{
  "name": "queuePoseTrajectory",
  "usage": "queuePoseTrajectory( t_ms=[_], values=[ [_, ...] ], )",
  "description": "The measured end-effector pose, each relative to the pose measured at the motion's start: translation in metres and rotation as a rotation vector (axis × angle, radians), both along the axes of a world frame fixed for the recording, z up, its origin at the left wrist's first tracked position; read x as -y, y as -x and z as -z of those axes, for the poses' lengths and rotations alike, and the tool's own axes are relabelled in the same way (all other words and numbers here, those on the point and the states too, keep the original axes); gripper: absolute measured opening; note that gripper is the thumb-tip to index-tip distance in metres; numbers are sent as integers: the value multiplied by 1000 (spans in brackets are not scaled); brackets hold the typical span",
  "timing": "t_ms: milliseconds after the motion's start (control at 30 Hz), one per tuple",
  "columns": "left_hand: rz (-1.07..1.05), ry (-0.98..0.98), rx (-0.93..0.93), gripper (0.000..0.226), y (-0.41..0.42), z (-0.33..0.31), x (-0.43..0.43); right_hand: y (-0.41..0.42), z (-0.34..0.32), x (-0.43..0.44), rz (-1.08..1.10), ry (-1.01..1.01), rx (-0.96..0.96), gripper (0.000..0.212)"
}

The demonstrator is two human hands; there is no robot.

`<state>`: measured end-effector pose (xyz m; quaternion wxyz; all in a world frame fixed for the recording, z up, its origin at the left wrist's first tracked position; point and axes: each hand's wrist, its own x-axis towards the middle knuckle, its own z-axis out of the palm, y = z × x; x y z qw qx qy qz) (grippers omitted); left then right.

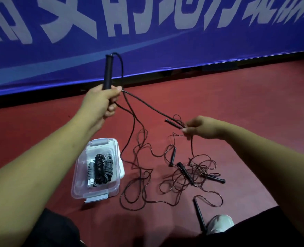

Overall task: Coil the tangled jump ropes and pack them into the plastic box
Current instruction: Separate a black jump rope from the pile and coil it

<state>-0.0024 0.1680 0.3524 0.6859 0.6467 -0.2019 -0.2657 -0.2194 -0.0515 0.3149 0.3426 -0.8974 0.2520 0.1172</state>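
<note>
Head view shows my left hand (101, 102) gripping a handle (108, 72), my right hand (201, 128) pinching rope (147, 106) above the tangle (192, 175) on the floor (245, 104) beside the box (94, 192); I judge pulling apart could tighten its knots.

The left hand (101, 102) and right hand (201, 128) are bare, and so are both forearms up to the frame's edge. Black cloth (54, 230) covers both legs. A pale grey sneaker (219, 223) shows its rounded toe.
</note>
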Motion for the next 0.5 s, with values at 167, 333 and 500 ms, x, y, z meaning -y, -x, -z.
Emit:
queuePoseTrajectory(
  t_ms=[167, 333, 500],
  values=[
    [-73, -337, 289, 11, -6, 14, 1, -13, -18, -14, 82, -118, 265, 22],
    [18, -196, 369, 26, 16, 4, 11, -33, -56, -46, -27, 17, 361, 18],
    [392, -189, 359, 13, 41, 1, 10, -38, -70, -60, -66, -2, 431, 20]
  ],
)
